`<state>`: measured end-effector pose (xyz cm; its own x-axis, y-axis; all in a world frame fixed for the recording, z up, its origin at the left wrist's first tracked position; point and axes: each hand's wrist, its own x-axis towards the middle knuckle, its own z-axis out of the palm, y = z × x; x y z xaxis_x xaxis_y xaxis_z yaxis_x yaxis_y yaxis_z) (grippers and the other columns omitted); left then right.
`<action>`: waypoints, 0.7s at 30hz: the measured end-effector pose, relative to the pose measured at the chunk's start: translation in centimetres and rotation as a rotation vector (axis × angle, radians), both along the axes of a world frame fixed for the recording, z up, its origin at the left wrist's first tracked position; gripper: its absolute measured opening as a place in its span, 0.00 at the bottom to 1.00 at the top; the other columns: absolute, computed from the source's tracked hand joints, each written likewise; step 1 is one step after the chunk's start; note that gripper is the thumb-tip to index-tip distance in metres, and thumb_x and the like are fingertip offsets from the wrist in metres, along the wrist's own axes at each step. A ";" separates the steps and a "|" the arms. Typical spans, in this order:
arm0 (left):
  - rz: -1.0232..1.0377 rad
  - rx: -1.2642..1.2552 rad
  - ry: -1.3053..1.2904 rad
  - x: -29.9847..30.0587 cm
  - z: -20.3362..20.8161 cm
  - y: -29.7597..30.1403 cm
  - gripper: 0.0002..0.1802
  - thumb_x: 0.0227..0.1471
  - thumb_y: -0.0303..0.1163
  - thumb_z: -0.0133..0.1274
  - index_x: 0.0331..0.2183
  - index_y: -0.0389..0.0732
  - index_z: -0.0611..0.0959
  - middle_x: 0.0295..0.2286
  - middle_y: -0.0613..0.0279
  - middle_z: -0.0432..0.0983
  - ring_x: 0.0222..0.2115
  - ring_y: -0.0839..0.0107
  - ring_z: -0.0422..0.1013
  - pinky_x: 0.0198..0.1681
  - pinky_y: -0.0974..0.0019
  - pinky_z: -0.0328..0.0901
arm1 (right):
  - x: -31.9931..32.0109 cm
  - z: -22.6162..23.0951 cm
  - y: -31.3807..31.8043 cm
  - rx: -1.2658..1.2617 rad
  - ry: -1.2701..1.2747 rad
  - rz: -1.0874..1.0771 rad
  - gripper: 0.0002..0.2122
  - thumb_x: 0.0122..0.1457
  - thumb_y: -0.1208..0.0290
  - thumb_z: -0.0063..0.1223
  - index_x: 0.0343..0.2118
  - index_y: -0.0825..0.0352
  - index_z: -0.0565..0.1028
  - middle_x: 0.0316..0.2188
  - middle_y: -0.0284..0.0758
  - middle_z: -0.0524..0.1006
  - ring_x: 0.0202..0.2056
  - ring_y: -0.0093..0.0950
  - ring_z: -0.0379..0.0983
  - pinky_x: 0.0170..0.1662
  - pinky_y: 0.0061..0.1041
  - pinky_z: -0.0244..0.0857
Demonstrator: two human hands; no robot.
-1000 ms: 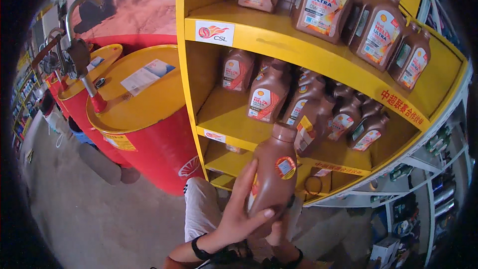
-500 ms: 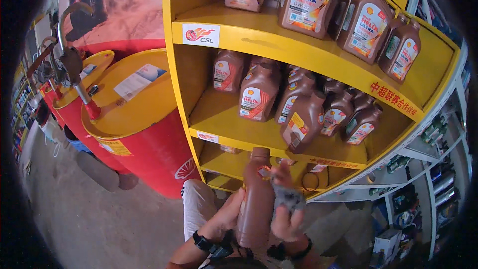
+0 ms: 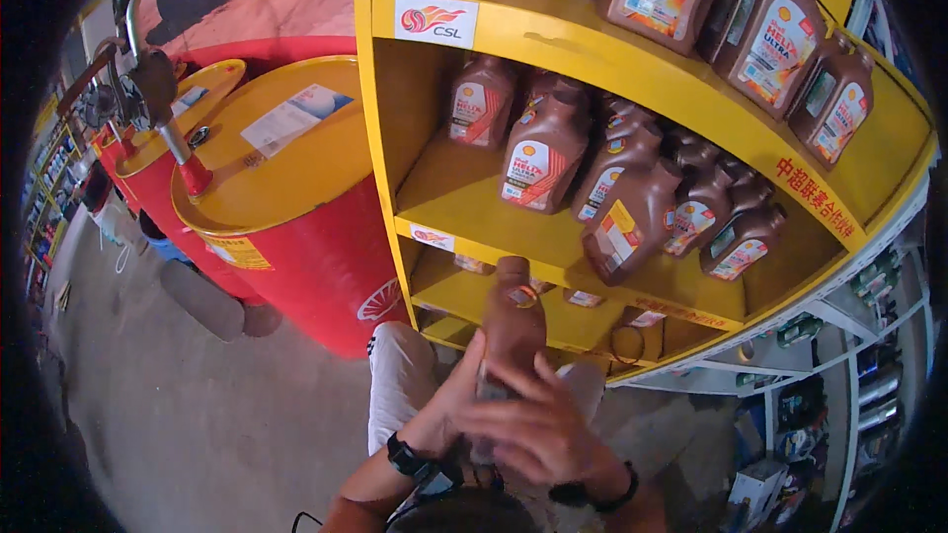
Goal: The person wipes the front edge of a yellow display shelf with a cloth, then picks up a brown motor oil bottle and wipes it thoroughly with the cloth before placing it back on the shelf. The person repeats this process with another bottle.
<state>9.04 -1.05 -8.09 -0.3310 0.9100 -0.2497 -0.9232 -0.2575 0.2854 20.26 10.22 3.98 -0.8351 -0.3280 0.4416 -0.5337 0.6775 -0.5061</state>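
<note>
A brown plastic motor oil bottle (image 3: 515,331) stands tilted upright in front of my body, its cap end toward the shelf. My left hand (image 3: 456,400) grips it along its left side. Across the bottle's lower half lies my right hand (image 3: 533,424), smeared by motion, its fingers reaching over toward my left hand. Part of a grey cloth (image 3: 493,387) shows beneath those fingers, pressed against the bottle; the rest of it is hidden. Just beyond, on the edge of the middle shelf, another brown oil bottle (image 3: 632,227) leans with its back label facing me.
A yellow shelf unit (image 3: 434,188) holds several rows of brown oil bottles (image 3: 536,160). To the left stand red drums with yellow tops (image 3: 286,148), one bearing a metal hand pump (image 3: 153,89). White racks (image 3: 790,360) with goods are at the right.
My right hand has swung left across the bottle, carrying the grey cloth from the bottle's right side onto its front. The shelf and drums sit higher and slightly further right in view.
</note>
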 end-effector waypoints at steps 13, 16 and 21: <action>0.472 -0.320 0.516 -0.3 6.5 -0.6 0.29 0.59 0.42 0.56 0.55 0.35 0.69 0.46 0.57 0.74 0.45 0.72 0.72 0.51 0.67 0.66 | 0.8 -5.8 -1.8 -0.671 0.327 -0.659 0.23 0.53 0.61 0.61 0.47 0.71 0.72 0.52 0.51 0.71 0.55 0.44 0.68 0.61 0.43 0.58; 0.459 -0.197 0.630 -0.6 6.3 -1.5 0.33 0.53 0.38 0.62 0.55 0.34 0.69 0.46 0.59 0.74 0.47 0.72 0.70 0.53 0.67 0.64 | 0.9 -7.8 -1.3 -0.821 0.358 -0.728 0.21 0.56 0.65 0.58 0.49 0.71 0.70 0.51 0.48 0.72 0.53 0.39 0.69 0.59 0.39 0.59; 0.385 -0.124 0.780 0.5 7.6 -2.6 0.38 0.47 0.34 0.67 0.56 0.34 0.69 0.47 0.60 0.74 0.48 0.72 0.70 0.55 0.66 0.63 | 1.2 -8.8 -1.8 -1.036 0.404 -0.943 0.16 0.64 0.69 0.46 0.51 0.72 0.68 0.48 0.41 0.73 0.51 0.31 0.70 0.56 0.31 0.62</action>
<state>9.53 -3.62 -0.44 -0.7268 0.6814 0.0860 -0.3087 -0.4359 0.8454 21.44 8.44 -4.86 -0.3199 0.8650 0.3867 -0.3278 0.2819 -0.9017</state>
